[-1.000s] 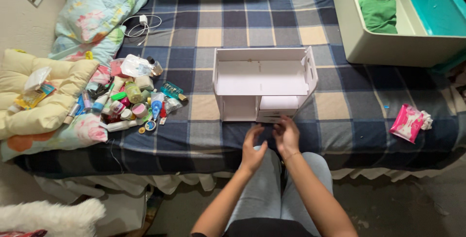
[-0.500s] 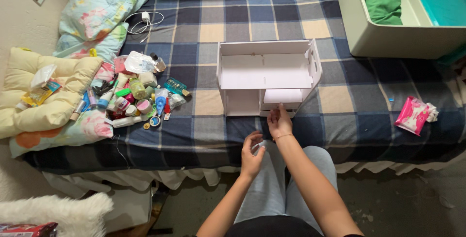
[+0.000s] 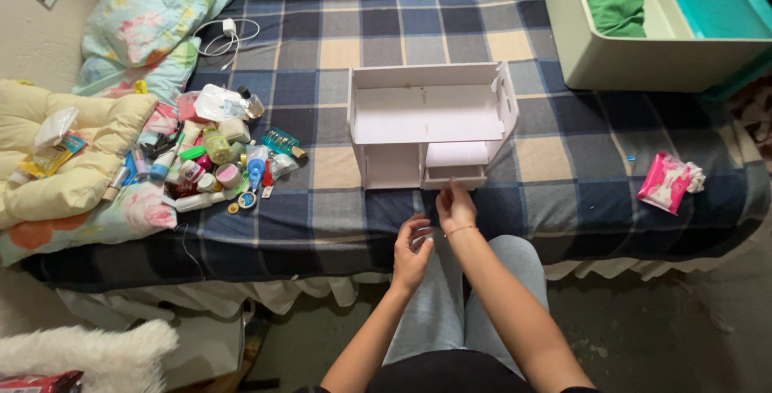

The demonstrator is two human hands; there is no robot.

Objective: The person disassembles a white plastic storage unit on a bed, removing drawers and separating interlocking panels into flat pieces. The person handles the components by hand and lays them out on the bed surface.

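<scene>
A white desktop organiser [image 3: 430,115] with an open shelf and small drawers [image 3: 456,176] stands on the plaid bed cover [image 3: 386,31]. My right hand [image 3: 456,208] reaches forward, and its fingertips touch the front of the lowest drawer. My left hand [image 3: 412,250] hovers just behind it over my knee, at the bed's front edge. Its fingers are loosely curled, and whether it holds something small is unclear.
A heap of small cosmetic bottles and tubes [image 3: 213,164] lies left of the organiser, beside cushions [image 3: 72,152] and a floral pillow [image 3: 153,15]. A white charger cable [image 3: 225,39] lies behind. A pale storage bin [image 3: 643,63] holds green cloth; a pink packet [image 3: 666,182] lies on the right.
My right hand has moved forward from beside the left hand to the drawer front. The left hand has drawn back slightly toward my knee.
</scene>
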